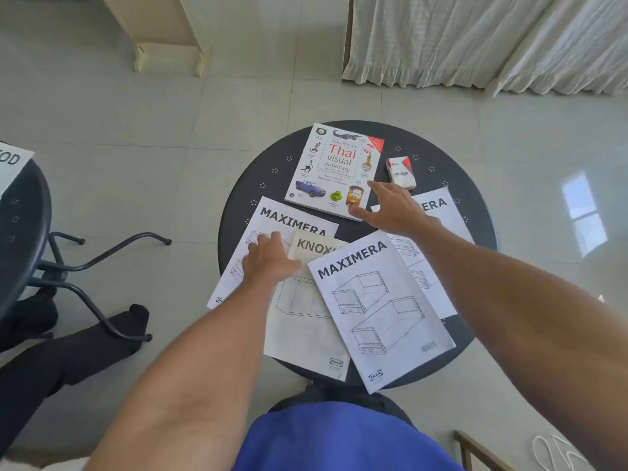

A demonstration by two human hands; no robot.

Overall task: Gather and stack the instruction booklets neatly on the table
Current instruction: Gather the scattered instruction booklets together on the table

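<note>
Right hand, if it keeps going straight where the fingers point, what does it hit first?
Likely the Thai visual dictionary with the white illustrated cover: the right hand points up-left, thumb already at the book's near corner. The white-and-red Vess pack sits off that line. Hand height is unclear.

floor (238, 107): pale glossy tiles | curtain (475, 39): white, pleated | second dark table (23, 212): left edge

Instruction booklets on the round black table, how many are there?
4: white MAXIMERA booklet front centre, one left, one right, KNOX booklet between. More may hide underneath.
</note>
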